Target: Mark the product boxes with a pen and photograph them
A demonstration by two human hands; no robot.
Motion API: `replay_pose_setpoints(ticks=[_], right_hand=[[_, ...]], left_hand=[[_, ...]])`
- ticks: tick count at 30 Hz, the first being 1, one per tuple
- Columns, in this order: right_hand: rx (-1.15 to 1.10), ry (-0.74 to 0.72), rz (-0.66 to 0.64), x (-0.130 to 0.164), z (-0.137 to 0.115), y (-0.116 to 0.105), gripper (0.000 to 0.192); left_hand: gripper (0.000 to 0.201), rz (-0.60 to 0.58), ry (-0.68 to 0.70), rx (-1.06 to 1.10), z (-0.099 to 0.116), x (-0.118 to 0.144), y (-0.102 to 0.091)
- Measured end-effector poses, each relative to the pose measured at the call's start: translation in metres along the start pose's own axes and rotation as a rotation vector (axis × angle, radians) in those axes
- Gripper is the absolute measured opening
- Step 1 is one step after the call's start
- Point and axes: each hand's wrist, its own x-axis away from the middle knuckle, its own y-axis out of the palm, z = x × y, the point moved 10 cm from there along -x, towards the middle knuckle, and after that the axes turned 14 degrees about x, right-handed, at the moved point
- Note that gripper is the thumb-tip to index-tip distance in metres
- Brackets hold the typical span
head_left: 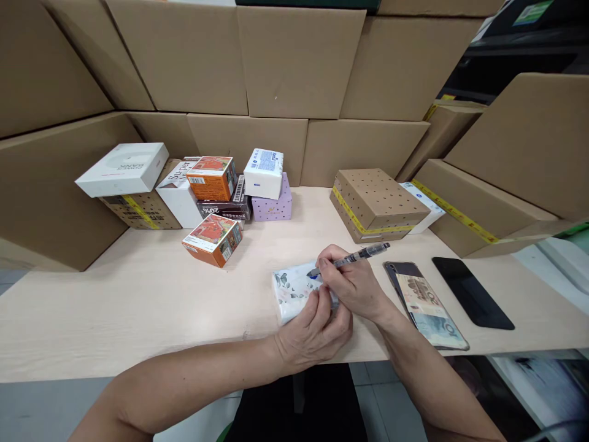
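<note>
My right hand [354,285] is closed around a pen [365,252], whose tip points down at a blue mark on a small white tissue pack [286,296] with a leaf print. The pack lies on the table close to the front edge. My left hand [313,331] grips its near right side, with the fingers curled over the edge. Both hands cover the pack's right part. To the right of my right hand is a phone [396,270] with banknotes [426,298] lying on it.
A black phone [472,291] lies farther right. Orange boxes [213,240], a purple box [272,205], a white tissue pack [263,174] and a white power bank box [124,169] stand back left. A dotted carton [377,199] stands back right. Cardboard walls [276,144] enclose the table.
</note>
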Motion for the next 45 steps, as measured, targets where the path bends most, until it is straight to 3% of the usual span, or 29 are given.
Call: replay_pose_setpoints(ticks=[14,18,20,22,27,30,34,38,40,43,45], right_hand=[[-0.044,0.036,0.007,-0.001,0.002,0.002,0.024],[-0.270,0.272,0.187,0.005,0.038,-0.018,0.028],[-0.280,0.350,0.298,0.009,0.060,-0.036,0.029],[-0.150,0.409,0.291,0.009,0.081,-0.048,0.029],[0.540,0.516,-0.138,0.006,0.121,-0.034,0.029],[0.744,0.592,-0.255,0.011,0.133,-0.024,0.023],[0.761,0.532,-0.236,0.010,0.128,-0.017,0.024],[0.756,0.542,-0.207,0.013,0.128,-0.024,0.025],[0.797,0.618,-0.144,0.025,0.128,-0.042,0.029],[0.960,0.840,-0.002,0.070,0.123,-0.083,0.049],[1.041,1.012,-0.083,0.110,0.127,-0.096,0.071]], left_hand=[[0.030,0.014,0.008,-0.002,0.001,0.001,0.001],[0.030,-0.022,0.013,-0.017,0.000,-0.001,0.001],[0.030,-0.032,0.017,-0.017,0.000,-0.001,0.002],[0.029,-0.029,0.018,-0.014,-0.001,0.000,0.002],[0.026,-0.020,0.004,0.012,-0.013,0.002,0.009],[0.025,0.002,-0.022,0.029,-0.025,0.002,0.012],[0.025,0.025,-0.063,0.023,-0.037,0.002,0.014],[0.026,0.033,-0.063,0.025,-0.035,0.004,0.014],[0.026,0.034,-0.063,0.023,-0.035,0.004,0.014],[0.025,0.038,-0.069,0.025,-0.035,0.004,0.014],[0.023,0.041,-0.074,0.029,-0.035,0.004,0.014]])
